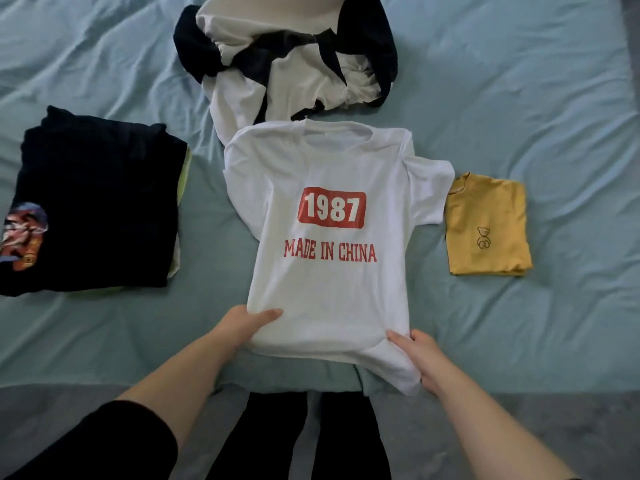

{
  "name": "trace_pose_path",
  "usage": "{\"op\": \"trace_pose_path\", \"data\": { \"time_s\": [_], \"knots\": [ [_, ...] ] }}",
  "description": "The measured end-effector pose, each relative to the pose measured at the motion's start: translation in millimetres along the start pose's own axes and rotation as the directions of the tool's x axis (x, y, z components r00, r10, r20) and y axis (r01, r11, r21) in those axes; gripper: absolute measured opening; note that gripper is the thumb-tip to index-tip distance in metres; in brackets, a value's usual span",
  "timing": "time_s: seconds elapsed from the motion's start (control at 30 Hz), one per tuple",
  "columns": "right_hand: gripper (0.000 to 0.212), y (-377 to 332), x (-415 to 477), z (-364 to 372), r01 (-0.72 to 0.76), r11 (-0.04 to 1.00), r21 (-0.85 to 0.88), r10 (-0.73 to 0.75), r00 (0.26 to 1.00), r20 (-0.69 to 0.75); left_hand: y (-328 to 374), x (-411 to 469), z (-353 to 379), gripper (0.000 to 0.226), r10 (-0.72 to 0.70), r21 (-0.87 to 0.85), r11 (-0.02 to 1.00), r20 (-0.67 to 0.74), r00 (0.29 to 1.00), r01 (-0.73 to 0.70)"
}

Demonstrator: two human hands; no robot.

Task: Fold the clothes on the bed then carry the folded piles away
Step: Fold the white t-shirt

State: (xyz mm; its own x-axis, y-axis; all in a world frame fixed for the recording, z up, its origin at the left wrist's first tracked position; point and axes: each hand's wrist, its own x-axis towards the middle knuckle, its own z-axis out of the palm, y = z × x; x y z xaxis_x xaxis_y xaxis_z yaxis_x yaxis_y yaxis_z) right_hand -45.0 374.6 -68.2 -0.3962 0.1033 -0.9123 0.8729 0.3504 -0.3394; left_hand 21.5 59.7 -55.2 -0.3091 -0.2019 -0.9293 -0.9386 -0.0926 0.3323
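Left hand [242, 327], right hand [420, 358] gripping white T-shirt [329, 289] hem, shirt spread beyond

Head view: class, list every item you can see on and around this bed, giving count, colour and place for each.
white T-shirt: one, white with red 1987 print, flat at bed centre
yellow top: one, yellow with bear outline, folded, right of the T-shirt
dark pile: one, black over a light green layer, folded, left side
unfolded heap: one, white and black, far side behind the T-shirt
sheet: one, pale blue-green, covering the bed
hands: two, left hand and right hand, both gripping the T-shirt's near hem
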Motion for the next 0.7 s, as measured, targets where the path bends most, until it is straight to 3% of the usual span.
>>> {"op": "trace_pose_path", "data": {
  "time_s": [0.1,0.23,0.3,0.37,0.43,0.57,0.7],
  "knots": [
    [0.013,0.2,-15.1,-8.1,-0.008,0.989,-0.149,0.02,0.997,0.08,-19.1,-6.4,-17.7,0.036,0.017,0.112,0.994,-0.012,1.0,-0.016],
    [0.011,-5.0,-25.6,-1.9,0.086,0.982,-0.17,-0.096,0.994,-0.048,-45.8,-13.7,-23.9,0.027,0.021,0.161,0.987,-0.013,1.0,-0.019],
    [0.013,-3.6,-25.2,4.1,0.084,0.994,0.074,-0.076,0.991,-0.106,-57.5,-14.7,-22.4,0.029,0.032,0.097,0.995,-0.069,0.997,-0.025],
    [0.009,0.1,-21.3,7.7,0.054,0.94,0.338,-0.025,0.996,-0.091,-68.1,-13.5,-20.6,0.031,0.038,0.058,0.998,-0.162,0.986,-0.029],
    [0.02,5.5,-14.9,6.3,0.028,0.905,0.425,-0.002,0.998,-0.062,-77.6,-12.2,-18.3,0.031,0.04,-0.025,0.999,-0.233,0.972,-0.047],
    [0.04,19.8,-15.9,-5.3,0.014,0.964,0.266,-0.029,0.998,0.056,-94.3,-15.0,-13.4,0.031,0.032,-0.256,0.961,-0.285,0.958,-0.109],
    [0.037,28.4,-20.3,-27.3,0.069,0.996,-0.06,-0.057,0.982,0.179,-108.3,-26.0,-14.1,0.028,0.105,-0.126,0.978,-0.39,0.915,-0.167]
  ]
}}
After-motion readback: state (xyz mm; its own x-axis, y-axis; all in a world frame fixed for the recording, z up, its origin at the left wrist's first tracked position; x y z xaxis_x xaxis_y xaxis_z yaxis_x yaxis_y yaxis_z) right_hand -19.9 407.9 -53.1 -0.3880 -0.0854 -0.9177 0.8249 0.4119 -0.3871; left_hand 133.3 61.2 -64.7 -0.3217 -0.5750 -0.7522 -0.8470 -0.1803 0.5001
